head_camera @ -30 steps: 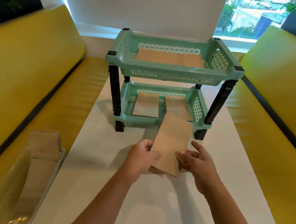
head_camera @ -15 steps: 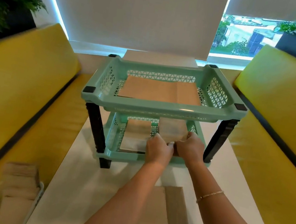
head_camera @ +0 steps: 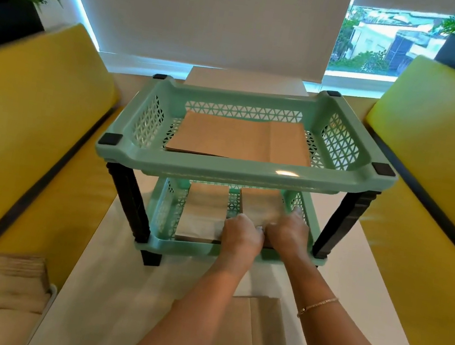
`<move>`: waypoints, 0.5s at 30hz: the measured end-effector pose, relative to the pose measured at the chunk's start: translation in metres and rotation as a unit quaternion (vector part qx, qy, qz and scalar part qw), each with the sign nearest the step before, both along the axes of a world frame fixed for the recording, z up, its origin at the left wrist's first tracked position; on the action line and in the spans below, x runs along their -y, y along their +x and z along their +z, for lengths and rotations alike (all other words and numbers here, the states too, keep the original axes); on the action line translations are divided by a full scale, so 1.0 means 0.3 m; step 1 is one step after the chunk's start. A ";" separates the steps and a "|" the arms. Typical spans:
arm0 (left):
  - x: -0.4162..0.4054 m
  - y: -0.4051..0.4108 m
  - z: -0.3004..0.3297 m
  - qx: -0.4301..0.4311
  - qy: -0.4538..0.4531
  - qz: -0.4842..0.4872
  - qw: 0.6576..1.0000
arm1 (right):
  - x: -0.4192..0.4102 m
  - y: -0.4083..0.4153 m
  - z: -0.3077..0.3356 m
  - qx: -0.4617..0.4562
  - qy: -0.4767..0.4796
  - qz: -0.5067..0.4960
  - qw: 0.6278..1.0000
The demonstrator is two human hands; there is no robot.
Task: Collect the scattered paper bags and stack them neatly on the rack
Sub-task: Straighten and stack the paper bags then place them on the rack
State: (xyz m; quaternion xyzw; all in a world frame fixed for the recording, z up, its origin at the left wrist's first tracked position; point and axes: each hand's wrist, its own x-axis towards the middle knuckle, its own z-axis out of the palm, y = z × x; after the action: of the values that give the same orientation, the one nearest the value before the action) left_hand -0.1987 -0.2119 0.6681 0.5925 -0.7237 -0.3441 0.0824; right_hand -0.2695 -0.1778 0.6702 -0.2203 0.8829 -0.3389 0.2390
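Observation:
A mint green two-tier rack with black legs stands on the white table. Flat brown paper bags lie in its top tier. The lower tier holds a left stack and a right stack. My left hand and my right hand reach into the lower tier side by side, fingers curled on the near end of the top bag of the right stack. My right hand is blurred. One more brown bag lies on the table under my forearms.
A pale tray with a pile of folded bags sits at the near left on the yellow bench. A second yellow bench runs along the right. Potted plants stand behind both benches, and a window blind behind the rack.
A second ago both hands held a bag above the table in front of the rack. They carried it into the lower tier onto the right stack, and my head moved closer.

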 end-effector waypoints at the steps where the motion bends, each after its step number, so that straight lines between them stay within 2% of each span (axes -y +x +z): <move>1: 0.001 -0.001 0.002 0.003 0.000 0.000 1.000 | -0.001 0.000 -0.001 0.002 -0.004 -0.002 1.000; 15: 0.013 -0.002 -0.001 0.018 0.009 -0.010 1.000 | 0.009 -0.003 -0.013 0.019 0.017 -0.011 1.000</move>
State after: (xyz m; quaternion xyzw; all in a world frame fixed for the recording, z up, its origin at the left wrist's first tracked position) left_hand -0.1994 -0.2159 0.6678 0.5922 -0.7276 -0.3410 0.0604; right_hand -0.2705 -0.1806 0.6664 -0.2003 0.8860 -0.3307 0.2562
